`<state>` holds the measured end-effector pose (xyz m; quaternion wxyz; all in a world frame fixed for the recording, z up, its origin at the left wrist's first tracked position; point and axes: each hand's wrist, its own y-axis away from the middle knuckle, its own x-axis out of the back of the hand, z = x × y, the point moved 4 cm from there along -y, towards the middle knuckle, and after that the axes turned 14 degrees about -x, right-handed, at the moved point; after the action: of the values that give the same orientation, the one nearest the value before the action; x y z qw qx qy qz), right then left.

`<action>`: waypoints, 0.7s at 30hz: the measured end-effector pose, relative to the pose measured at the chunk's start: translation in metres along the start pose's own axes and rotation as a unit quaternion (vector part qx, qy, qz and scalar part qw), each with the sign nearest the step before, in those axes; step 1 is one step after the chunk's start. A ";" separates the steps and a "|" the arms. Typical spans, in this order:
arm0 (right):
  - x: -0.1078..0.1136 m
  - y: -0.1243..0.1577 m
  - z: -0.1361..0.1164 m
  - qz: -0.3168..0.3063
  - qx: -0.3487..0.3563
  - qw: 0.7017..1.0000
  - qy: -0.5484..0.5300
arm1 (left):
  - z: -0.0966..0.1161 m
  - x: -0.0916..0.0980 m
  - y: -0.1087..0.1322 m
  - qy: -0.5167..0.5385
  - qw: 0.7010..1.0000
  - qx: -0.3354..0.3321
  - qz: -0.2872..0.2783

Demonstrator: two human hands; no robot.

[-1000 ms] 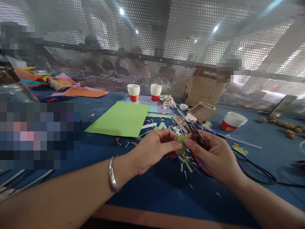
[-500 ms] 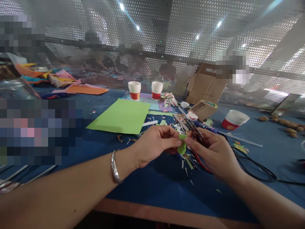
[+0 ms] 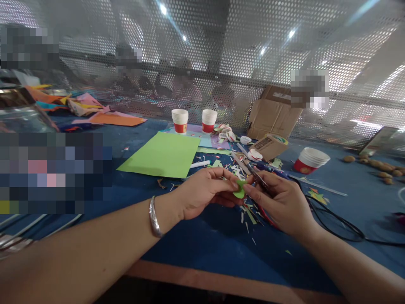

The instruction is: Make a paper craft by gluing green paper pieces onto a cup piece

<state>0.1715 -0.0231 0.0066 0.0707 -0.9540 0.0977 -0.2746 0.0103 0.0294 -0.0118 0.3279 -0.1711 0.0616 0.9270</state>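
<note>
My left hand (image 3: pixel 205 192), with a silver bangle on its wrist, pinches a small green paper piece (image 3: pixel 239 190) above the blue table (image 3: pixel 196 245). My right hand (image 3: pixel 281 202) meets it from the right. Its fingertips touch the same green piece, and its fingers are wrapped round scissors (image 3: pixel 257 179) with red handles. The blades point up and away from me. Paper scraps (image 3: pixel 248 215) lie on the table just below both hands.
A green paper sheet (image 3: pixel 163 155) lies behind my left hand. Two paper cups (image 3: pixel 179 121) stand at the back; a cup stack (image 3: pixel 311 160) lies at the right beside cardboard boxes (image 3: pixel 272 145). A black cable (image 3: pixel 341 223) runs right. Coloured paper (image 3: pixel 95 114) is piled far left before a perforated screen.
Both hands have shifted slightly lower and the green piece has turned between the fingertips. The view has barely drifted.
</note>
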 end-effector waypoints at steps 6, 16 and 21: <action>0.000 0.001 -0.003 -0.014 0.004 1.000 0.021 | 0.007 0.002 -0.004 -0.016 0.999 -0.023 -0.028; -0.005 0.002 -0.007 -0.042 0.019 0.999 0.002 | 0.009 0.008 -0.007 -0.046 0.994 0.034 -0.093; -0.006 0.003 -0.005 -0.062 0.014 0.998 0.016 | 0.010 0.010 -0.009 -0.083 0.991 -0.022 -0.100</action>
<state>0.1635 -0.0256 0.0075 0.0650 -0.9526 0.0358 -0.2949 0.0054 0.0443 -0.0064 0.4190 -0.1062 -0.0040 0.9018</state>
